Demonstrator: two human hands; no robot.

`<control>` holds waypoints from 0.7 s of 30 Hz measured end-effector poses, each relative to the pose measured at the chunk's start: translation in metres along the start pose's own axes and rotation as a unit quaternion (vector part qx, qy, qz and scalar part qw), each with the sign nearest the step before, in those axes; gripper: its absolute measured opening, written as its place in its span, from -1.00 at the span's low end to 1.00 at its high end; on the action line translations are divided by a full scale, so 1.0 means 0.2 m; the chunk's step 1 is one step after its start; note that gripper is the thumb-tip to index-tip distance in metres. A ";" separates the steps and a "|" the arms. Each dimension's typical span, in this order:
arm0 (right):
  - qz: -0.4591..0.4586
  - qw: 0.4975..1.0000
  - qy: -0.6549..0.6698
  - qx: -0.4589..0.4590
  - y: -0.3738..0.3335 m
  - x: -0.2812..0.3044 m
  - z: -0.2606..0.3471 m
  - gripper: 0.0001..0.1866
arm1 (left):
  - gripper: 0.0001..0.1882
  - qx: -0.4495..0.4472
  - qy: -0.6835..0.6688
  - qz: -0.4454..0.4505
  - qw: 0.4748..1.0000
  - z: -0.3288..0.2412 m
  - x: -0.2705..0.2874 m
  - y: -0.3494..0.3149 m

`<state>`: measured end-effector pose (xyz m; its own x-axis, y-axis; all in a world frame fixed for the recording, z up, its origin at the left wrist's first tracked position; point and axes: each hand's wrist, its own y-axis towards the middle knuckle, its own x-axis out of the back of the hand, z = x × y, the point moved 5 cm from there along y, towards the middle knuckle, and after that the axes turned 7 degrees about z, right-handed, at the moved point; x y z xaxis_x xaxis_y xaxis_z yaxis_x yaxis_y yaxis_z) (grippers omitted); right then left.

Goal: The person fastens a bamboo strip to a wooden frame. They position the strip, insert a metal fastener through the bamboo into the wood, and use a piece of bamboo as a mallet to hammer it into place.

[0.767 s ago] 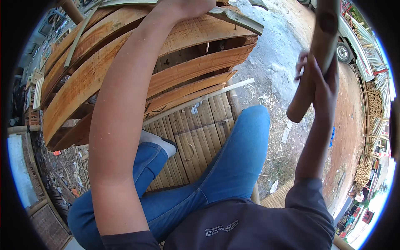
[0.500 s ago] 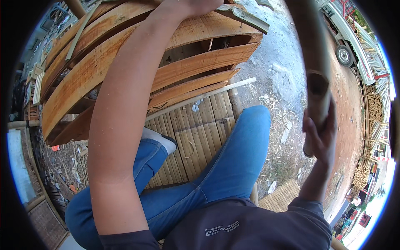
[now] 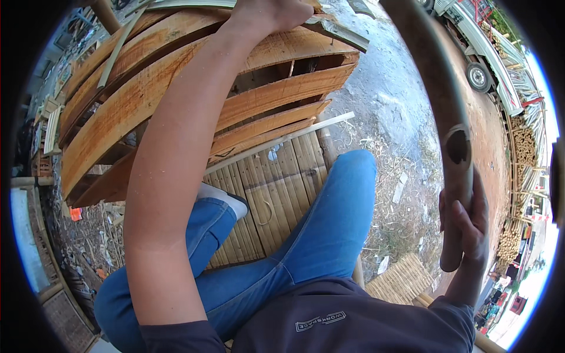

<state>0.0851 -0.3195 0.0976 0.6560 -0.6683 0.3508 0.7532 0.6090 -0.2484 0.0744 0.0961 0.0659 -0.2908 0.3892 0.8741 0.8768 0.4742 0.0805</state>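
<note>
So: right hand on brown pole, left hand up at slats

Long, round brown wooden-looking pole (image 3: 441,88) is on the right, raised at a tilt, top end cut off by the frame edge. Dark opening in its side, just above the grip. Right hand (image 3: 469,226) wrapped round the lower part, fingers closed on it. Left hand (image 3: 282,12) curled up at top centre, over the slats; can't tell what it has hold of. Grey-green split strip (image 3: 341,33) sticks out just beside it. Below: stacked orange-brown wooden slats (image 3: 282,97), gaps between. Thin pale strip (image 3: 329,122) runs along their near side, by the yellowish bamboo-slat platform (image 3: 288,188). Legs in blue jeans (image 3: 332,229) folded there. White truck (image 3: 491,59) beyond the pole.
</note>
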 end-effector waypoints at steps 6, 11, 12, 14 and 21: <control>0.055 0.976 -0.174 0.116 0.00 -0.03 0.06 -0.08 | -0.62 0.000 0.021 -0.024 0.999 0.04 -0.02 0.05; -0.004 0.987 -0.106 0.118 0.01 0.01 0.03 -0.08 | -0.60 0.021 -0.004 -0.010 1.000 -0.01 -0.01 0.00; -0.001 0.958 -0.250 0.143 0.01 0.00 0.07 -0.11 | -0.60 0.013 -0.005 -0.022 1.000 -0.02 0.00 -0.01; 0.002 0.929 -0.335 0.156 0.01 0.00 0.05 -0.16 | -0.59 0.011 -0.003 -0.025 1.000 0.00 0.00 -0.01; -0.050 0.943 -0.304 0.126 -0.01 0.07 0.05 -0.15 | -0.57 -0.006 0.002 -0.037 0.999 0.00 -0.02 0.01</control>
<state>0.0926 -0.3257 0.1116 0.3760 -0.4057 0.8331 0.7239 0.6899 0.0093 0.0777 0.0961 0.0620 -0.3540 0.3506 0.8670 0.8573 0.4923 0.1510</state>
